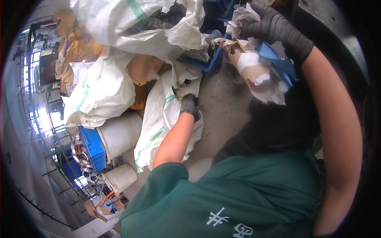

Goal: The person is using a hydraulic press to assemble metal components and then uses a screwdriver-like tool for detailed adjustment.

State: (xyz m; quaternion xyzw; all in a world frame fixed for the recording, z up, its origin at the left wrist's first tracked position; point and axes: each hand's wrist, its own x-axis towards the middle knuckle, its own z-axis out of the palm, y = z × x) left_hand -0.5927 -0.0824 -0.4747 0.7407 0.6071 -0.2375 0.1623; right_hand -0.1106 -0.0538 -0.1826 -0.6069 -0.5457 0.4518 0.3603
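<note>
My left hand (189,106), in a dark glove, grips the edge of a white woven sack (152,137) with green stripes, near its gathered mouth. Its fingertips are partly hidden in the folds. At the upper right my right hand (272,27), in a dark grey ribbed glove, is closed on crumpled pale paper (243,18). Just below that hand are torn brown-and-white paper (254,69), curled like a roll, and a blue sheet-like piece (274,59). Whether the right hand also holds these, I cannot tell.
A large open white sack (115,23) bulges at the top beside a blue crate (214,59). Another full sack (105,89) and a cardboard box (143,69) stand left. Further left are white drums (121,131) and a blue bin (92,146). Concrete floor (222,103) shows between my hands.
</note>
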